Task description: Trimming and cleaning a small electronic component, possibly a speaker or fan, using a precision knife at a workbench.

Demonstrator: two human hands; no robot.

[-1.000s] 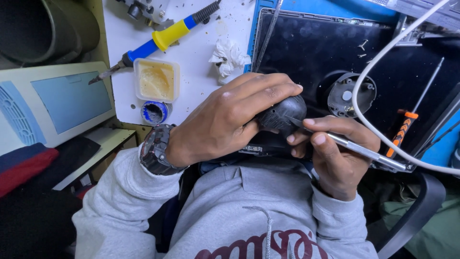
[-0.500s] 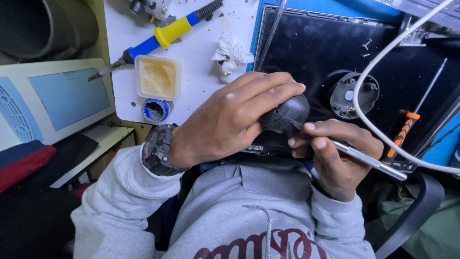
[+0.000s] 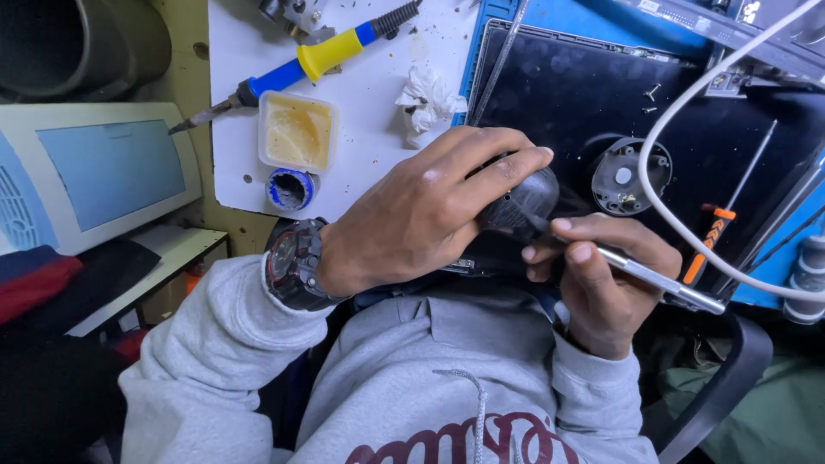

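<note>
The left hand (image 3: 430, 210) was curled over a small black rounded part (image 3: 522, 204), fingers wrapped on its top, holding it just above the person's chest at the near edge of the black panel (image 3: 559, 94). The right hand (image 3: 601, 275), at 3 o'clock from that part, pinched a slim metal tool (image 3: 657, 282) between thumb and fingers; its tip met the part's lower side. A round grey disc (image 3: 626, 176) lay at 2 o'clock, near the part. A white cable (image 3: 670, 215) looped past it. 1 orange-handled screwdriver (image 3: 718, 232) lay at 3 o'clock. A soldering iron (image 3: 301, 62) and a yellow paste tub (image 3: 296, 131) sat at 10 o'clock on the white board (image 3: 378, 163).
</note>
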